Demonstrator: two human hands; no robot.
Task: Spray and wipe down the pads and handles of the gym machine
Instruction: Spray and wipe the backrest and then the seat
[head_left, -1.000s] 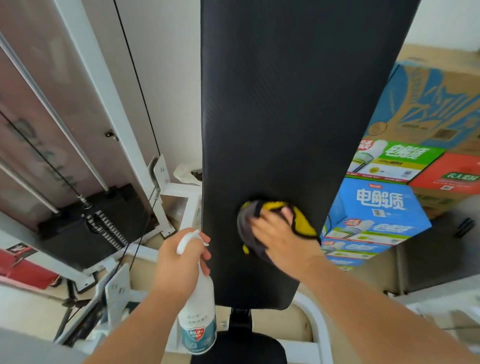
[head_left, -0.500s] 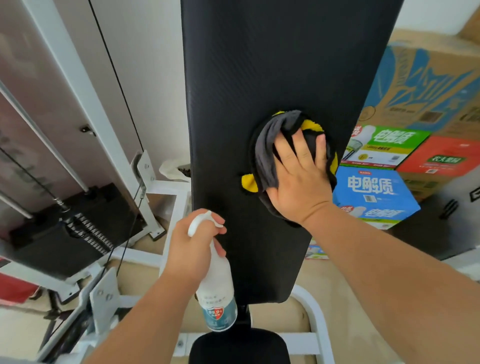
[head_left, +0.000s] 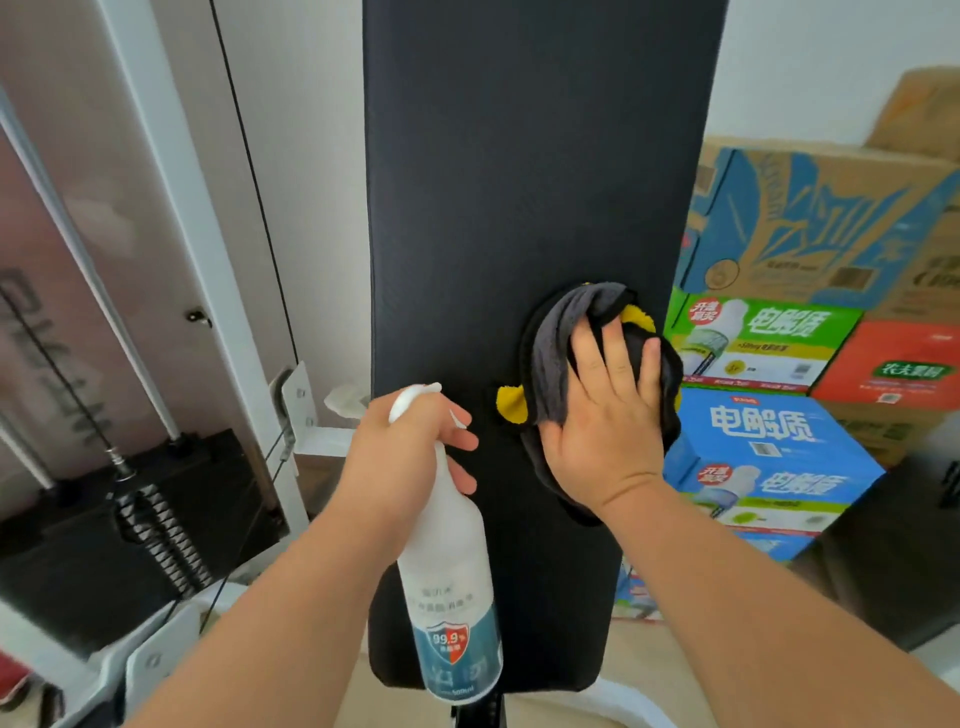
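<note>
**Clerk:** Left grip first, please.

**Inspector:** The left hand (head_left: 410, 457) has its grip closed round the neck of the spray bottle (head_left: 452, 597), fingers curled just under the white nozzle head. The bottle hangs upright below the hand. It is white, with a blue label showing a shield and "99.9". In the view its lower part overlaps the bottom left corner of the pad. Whether the two touch cannot be told.

**Clerk:** And the right?

**Inspector:** The right hand (head_left: 608, 415) has no closed grip on anything. Its fingers lie straight and spread, palm flat, pressing a cloth (head_left: 556, 353) against the pad (head_left: 519, 182). The cloth is grey with yellow patches and is bunched under the palm. One yellow corner sticks out to the left, near the left hand's fingertips.

**Clerk:** Position on the pad?

**Inspector:** The pad is long and black and stands upright in the middle of the view. Hand and cloth sit at its right edge, in the lower half, and part of the cloth overhangs that edge.

**Clerk:** Surroundings?

**Inspector:** To the left there is a white frame (head_left: 171, 182), a thin black cable (head_left: 249, 156) and a dark weight stack (head_left: 156, 530) low down. To the right, boxes (head_left: 769, 452) printed in blue, green and red are stacked beyond the pad, with brown cartons above them
</note>
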